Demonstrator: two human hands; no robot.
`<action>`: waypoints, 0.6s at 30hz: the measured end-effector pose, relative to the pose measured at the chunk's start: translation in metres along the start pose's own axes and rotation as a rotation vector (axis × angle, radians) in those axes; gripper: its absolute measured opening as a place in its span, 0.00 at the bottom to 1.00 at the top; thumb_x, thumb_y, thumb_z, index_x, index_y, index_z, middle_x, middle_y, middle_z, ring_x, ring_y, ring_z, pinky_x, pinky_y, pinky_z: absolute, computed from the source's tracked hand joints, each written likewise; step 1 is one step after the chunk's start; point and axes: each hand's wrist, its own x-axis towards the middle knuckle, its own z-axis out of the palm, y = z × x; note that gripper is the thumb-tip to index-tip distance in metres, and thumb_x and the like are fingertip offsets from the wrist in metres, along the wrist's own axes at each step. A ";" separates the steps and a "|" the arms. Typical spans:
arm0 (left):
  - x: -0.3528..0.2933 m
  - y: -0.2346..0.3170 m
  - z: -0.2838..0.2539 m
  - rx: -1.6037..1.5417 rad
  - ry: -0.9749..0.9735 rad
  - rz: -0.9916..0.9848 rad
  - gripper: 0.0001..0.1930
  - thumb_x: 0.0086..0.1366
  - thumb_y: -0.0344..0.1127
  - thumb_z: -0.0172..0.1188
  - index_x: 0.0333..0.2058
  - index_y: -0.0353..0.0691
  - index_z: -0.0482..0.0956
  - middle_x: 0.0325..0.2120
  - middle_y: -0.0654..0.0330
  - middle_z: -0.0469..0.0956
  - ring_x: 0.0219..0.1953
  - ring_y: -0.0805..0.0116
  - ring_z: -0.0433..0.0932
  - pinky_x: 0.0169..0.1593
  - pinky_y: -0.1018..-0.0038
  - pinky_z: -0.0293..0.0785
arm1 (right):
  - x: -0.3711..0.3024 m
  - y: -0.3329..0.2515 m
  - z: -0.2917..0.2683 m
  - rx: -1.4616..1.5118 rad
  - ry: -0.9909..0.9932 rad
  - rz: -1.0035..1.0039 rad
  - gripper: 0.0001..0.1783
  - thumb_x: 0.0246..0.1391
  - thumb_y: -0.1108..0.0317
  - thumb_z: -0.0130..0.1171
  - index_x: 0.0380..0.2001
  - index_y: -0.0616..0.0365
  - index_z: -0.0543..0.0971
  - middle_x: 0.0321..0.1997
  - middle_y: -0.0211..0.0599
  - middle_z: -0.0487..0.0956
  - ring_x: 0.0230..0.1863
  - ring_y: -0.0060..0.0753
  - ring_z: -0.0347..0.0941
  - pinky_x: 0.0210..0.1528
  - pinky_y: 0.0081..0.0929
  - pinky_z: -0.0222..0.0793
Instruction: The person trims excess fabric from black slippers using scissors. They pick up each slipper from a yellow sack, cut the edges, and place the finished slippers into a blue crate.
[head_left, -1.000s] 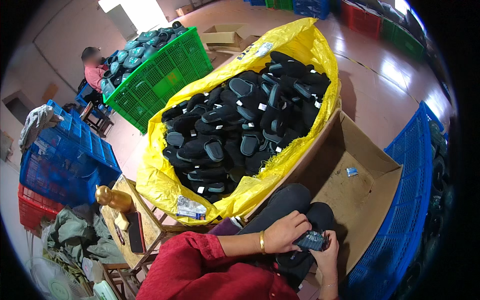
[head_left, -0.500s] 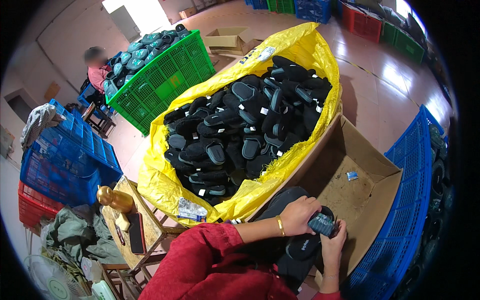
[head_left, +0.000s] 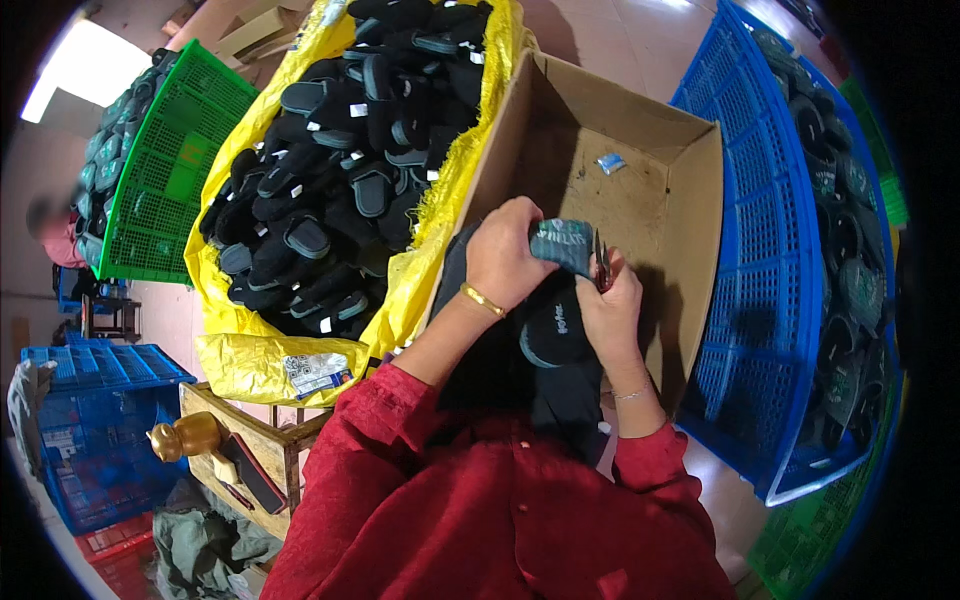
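My left hand (head_left: 505,250) grips a dark green slipper (head_left: 562,246) with pale lettering on it, in front of my chest. Right beside it, my right hand (head_left: 613,312) is closed around a pair of small thread snips (head_left: 602,262), blades pointing up next to the slipper's edge. Below both hands, a black slipper (head_left: 553,335) with a grey-green rim lies on my lap. A large heap of black slippers (head_left: 375,190) with white tags fills the yellow sack (head_left: 490,150) to the left.
An open cardboard box (head_left: 640,125) holding a small blue packet (head_left: 610,162) stands ahead. Blue crates (head_left: 752,250) of slippers line the right. Left are a green crate (head_left: 175,160), a seated person (head_left: 62,238), and a wooden stool (head_left: 205,400) bearing a gold flask (head_left: 185,437) and phone (head_left: 258,475).
My view has swung to the right, so the sack and crates now sit further left. Both hands still hold the slipper and snips; the snips' blades now show clearly.
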 end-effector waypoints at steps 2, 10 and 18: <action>0.004 0.001 0.006 0.038 0.033 -0.021 0.19 0.37 0.33 0.68 0.29 0.39 0.70 0.27 0.52 0.73 0.35 0.49 0.72 0.36 0.61 0.70 | -0.011 -0.010 0.001 0.020 0.027 0.034 0.05 0.44 0.81 0.53 0.22 0.64 0.67 0.19 0.36 0.68 0.21 0.24 0.63 0.26 0.23 0.63; 0.013 -0.005 -0.018 0.030 -0.123 0.082 0.20 0.37 0.34 0.69 0.30 0.37 0.70 0.28 0.49 0.74 0.33 0.48 0.74 0.36 0.62 0.70 | -0.038 -0.019 -0.015 0.248 0.334 0.100 0.14 0.44 0.79 0.61 0.36 0.61 0.70 0.28 0.27 0.73 0.30 0.18 0.67 0.34 0.18 0.66; -0.020 -0.002 -0.025 -0.154 -0.302 0.028 0.20 0.38 0.31 0.67 0.31 0.35 0.69 0.27 0.49 0.72 0.32 0.49 0.72 0.36 0.66 0.69 | -0.030 0.001 -0.012 -0.427 -0.145 -0.141 0.20 0.39 0.63 0.66 0.32 0.60 0.68 0.23 0.42 0.75 0.27 0.48 0.74 0.29 0.36 0.70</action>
